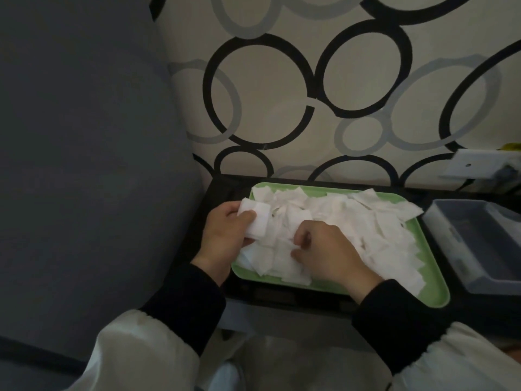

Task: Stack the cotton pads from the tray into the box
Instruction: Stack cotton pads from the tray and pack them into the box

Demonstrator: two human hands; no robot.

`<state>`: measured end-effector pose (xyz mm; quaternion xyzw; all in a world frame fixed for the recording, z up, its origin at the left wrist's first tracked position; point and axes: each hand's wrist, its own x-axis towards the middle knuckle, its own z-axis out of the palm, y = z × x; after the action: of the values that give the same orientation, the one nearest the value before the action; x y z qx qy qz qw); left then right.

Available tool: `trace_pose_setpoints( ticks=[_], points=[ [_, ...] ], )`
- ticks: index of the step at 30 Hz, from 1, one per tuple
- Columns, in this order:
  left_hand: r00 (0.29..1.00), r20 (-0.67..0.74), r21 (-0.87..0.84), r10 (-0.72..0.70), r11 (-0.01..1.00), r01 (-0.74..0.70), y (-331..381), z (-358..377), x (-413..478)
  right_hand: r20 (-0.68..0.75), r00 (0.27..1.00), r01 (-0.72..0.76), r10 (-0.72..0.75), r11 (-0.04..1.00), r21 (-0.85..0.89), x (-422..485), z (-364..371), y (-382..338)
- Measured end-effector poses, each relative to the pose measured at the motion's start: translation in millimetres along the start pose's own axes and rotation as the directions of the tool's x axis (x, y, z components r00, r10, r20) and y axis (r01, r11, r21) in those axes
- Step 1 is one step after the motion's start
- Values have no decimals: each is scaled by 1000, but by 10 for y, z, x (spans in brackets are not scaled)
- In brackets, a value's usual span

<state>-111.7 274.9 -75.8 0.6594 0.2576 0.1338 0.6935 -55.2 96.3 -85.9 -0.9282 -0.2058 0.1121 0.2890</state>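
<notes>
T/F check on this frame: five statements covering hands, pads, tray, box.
1. The left hand holds a small pad stack. True.
2. The tray is blue. False: it is green.
3. The box sits left of the tray. False: it stands to the tray's right.
4. The right hand is on the loose pads in the tray, fingers curled. True.
5. Most pads are already in the box. False: the loose pads still cover the tray, and no white pads show in the box.
</notes>
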Motion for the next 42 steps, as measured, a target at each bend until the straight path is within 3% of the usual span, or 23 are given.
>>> trace_pose_setpoints(
  ticks=[5, 7, 9, 12, 15, 20, 27, 29, 32, 36, 42],
  points=[
    [1000, 26, 37, 6, 999, -7, -29, 26, -1, 48, 999, -8, -10, 935, 355, -35, -247, 36],
    [999, 54, 42, 5, 999, -7, -31, 45, -24, 74, 997, -48, 7, 822, 568, -75, -387, 57],
    [997, 82, 28, 4, 1000, -6, -11, 85, -61, 101, 995, -86, 14, 642, 761, -105, -484, 86],
    [989, 149, -2, 9, 1000, -9, 34, 196, -148, 134, 990, -108, -38, 396, 912, -136, -538, 107],
    [976, 216, -36, 8, 999, 0, 63, 318, -247, 113, 991, -86, -65, 328, 941, -147, -521, 89],
    [958, 287, -63, 21, 998, -3, 114, 487, -340, -35, 997, -4, 62, 542, 840, -157, -492, 84],
    [962, 262, -97, -71, 990, 100, 137, 507, -331, -101, 983, -9, 155, 584, 811, -135, -435, 22],
    [957, 285, -111, -61, 989, 96, 135, 481, -342, -121, 979, -15, 163, 652, 758, -117, -402, -17],
    [969, 247, -76, -14, 997, 33, 89, 378, -283, -203, 965, -22, 168, 817, 576, -59, -348, 0],
    [997, 58, -42, -51, 998, 54, 44, 140, -76, -318, 937, -26, 143, 938, 345, 95, -292, 177],
    [999, -2, -15, -39, 999, 39, -43, -33, 25, -217, 975, 41, -45, 999, -23, 178, -169, 102]
  ],
)
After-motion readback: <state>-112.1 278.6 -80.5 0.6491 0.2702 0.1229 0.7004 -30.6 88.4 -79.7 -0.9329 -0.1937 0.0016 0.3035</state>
